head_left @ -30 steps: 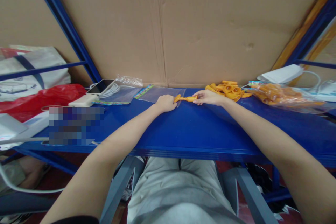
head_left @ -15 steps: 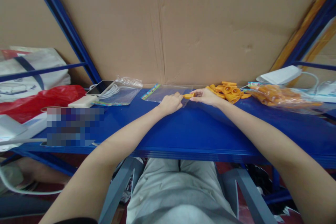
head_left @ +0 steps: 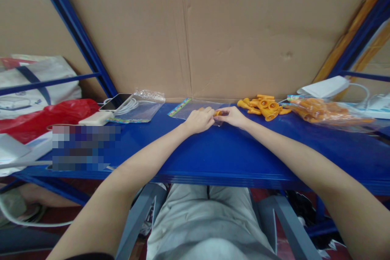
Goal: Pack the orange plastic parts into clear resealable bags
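Both my hands meet over the blue table, at a clear plastic bag (head_left: 195, 107) with a colourful printed strip. My right hand (head_left: 234, 116) is closed, its fingers pinching the wide end of an orange plastic horn (head_left: 217, 113). Close against it, my left hand (head_left: 199, 122) is curled with its knuckles up. Orange shows on either side of the left fingers, so they appear wrapped round the horn. Its middle is hidden, and I cannot tell whether it lies inside the bag. A heap of orange horns (head_left: 265, 107) lies just right of my right hand.
Further right lies a clear bag filled with orange pieces (head_left: 324, 110), near a white box (head_left: 324, 86). On the left are another clear bag (head_left: 149, 109), a phone (head_left: 117, 102), a coiled white cable and a red plastic bag (head_left: 65, 113). Cardboard (head_left: 237, 36) stands behind the blue table (head_left: 213, 154).
My right hand has moved left and closed in on my left hand, and less of the horn shows between them. The clear bag has shifted slightly right.
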The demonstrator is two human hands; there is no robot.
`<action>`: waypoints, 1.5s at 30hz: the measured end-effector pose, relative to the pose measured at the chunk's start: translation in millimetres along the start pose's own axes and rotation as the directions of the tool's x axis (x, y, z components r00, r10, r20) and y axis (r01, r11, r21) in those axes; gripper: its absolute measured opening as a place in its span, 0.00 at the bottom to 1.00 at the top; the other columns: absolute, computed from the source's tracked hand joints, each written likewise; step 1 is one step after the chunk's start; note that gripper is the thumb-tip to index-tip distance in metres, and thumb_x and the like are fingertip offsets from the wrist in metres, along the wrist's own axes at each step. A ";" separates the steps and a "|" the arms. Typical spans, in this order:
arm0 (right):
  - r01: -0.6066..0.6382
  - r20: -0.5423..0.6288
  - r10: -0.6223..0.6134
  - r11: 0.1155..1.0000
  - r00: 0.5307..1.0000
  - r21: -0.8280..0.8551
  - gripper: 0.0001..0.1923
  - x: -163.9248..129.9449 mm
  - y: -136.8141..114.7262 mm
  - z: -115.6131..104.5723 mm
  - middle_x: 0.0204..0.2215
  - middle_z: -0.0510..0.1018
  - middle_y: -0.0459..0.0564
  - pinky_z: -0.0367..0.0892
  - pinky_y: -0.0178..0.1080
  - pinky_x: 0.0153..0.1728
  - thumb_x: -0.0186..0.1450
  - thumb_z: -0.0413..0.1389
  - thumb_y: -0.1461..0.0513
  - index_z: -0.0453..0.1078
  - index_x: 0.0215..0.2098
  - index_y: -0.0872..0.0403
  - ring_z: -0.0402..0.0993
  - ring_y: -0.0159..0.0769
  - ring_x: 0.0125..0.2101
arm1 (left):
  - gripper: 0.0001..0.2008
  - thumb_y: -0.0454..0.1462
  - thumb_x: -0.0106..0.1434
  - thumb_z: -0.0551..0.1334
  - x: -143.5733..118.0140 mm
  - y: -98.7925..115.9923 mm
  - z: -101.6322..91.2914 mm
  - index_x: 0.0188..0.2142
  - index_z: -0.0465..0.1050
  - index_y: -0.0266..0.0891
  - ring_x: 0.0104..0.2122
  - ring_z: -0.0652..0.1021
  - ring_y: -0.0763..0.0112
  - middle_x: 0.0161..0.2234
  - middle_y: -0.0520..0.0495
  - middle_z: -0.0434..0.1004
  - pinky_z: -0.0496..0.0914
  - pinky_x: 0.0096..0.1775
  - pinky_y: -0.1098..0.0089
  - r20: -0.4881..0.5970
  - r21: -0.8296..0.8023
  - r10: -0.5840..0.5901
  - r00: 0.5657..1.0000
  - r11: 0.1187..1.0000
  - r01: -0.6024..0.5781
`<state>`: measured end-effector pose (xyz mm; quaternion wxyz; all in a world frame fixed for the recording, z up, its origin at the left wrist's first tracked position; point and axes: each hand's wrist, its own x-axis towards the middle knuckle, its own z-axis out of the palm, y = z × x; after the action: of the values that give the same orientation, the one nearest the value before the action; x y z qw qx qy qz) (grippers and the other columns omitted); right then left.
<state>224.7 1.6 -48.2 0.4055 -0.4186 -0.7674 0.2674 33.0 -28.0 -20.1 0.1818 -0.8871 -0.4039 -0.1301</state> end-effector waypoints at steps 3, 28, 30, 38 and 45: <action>-0.033 -0.006 0.033 0.996 0.999 0.089 0.27 -1.2 1.9 3.1 0.34 0.82 0.51 0.72 0.44 0.41 0.51 0.66 0.46 0.80 0.40 0.57 0.77 0.40 0.34 | 0.14 0.36 0.69 0.49 1.3 -18.0 -9.4 0.46 0.71 0.35 0.46 0.79 0.59 0.45 0.37 0.77 0.71 0.44 0.65 -0.065 -0.031 -0.231 0.971 0.973 0.229; -0.148 0.028 0.146 0.986 0.989 0.079 0.27 -8.6 -16.5 -6.1 0.45 0.83 0.54 0.71 0.50 0.53 0.52 0.69 0.50 0.81 0.45 0.56 0.78 0.52 0.48 | 0.15 0.24 0.63 0.56 -1.8 -73.9 7.6 0.48 0.67 0.36 0.17 0.74 0.78 0.19 0.56 0.71 0.64 0.21 0.80 0.399 -0.798 -0.552 0.733 0.185 0.574; -0.131 0.014 0.130 0.990 0.991 0.050 0.25 -7.7 -13.6 -6.4 0.45 0.83 0.54 0.71 0.52 0.54 0.53 0.68 0.50 0.81 0.44 0.55 0.77 0.54 0.50 | 0.13 0.24 0.64 0.57 -1.4 -68.3 8.9 0.46 0.68 0.36 0.17 0.75 0.77 0.19 0.55 0.72 0.66 0.22 0.80 0.406 -0.816 -0.538 0.738 0.149 0.558; -0.120 0.019 0.119 0.991 0.993 0.062 0.26 -4.8 -5.7 -6.6 0.46 0.82 0.56 0.70 0.53 0.55 0.53 0.68 0.52 0.81 0.46 0.58 0.77 0.54 0.50 | 0.14 0.26 0.63 0.62 -1.5 -66.1 7.5 0.48 0.68 0.36 0.21 0.79 0.72 0.20 0.51 0.75 0.74 0.30 0.75 0.480 -0.821 -0.521 0.706 0.015 0.570; -0.078 -0.001 0.078 0.995 0.997 0.067 0.19 -4.9 -6.7 -6.1 0.46 0.82 0.55 0.69 0.51 0.56 0.54 0.67 0.59 0.81 0.44 0.54 0.77 0.50 0.50 | 0.14 0.26 0.65 0.60 1.3 -70.2 8.9 0.50 0.67 0.34 0.22 0.80 0.72 0.23 0.49 0.77 0.76 0.31 0.73 0.540 -0.807 -0.503 0.675 -0.082 0.585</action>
<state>228.6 -5.6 -41.9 0.4098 -0.4349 -0.7404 0.3078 -19.0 19.4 -12.3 -0.4890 -0.5542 -0.5559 -0.3804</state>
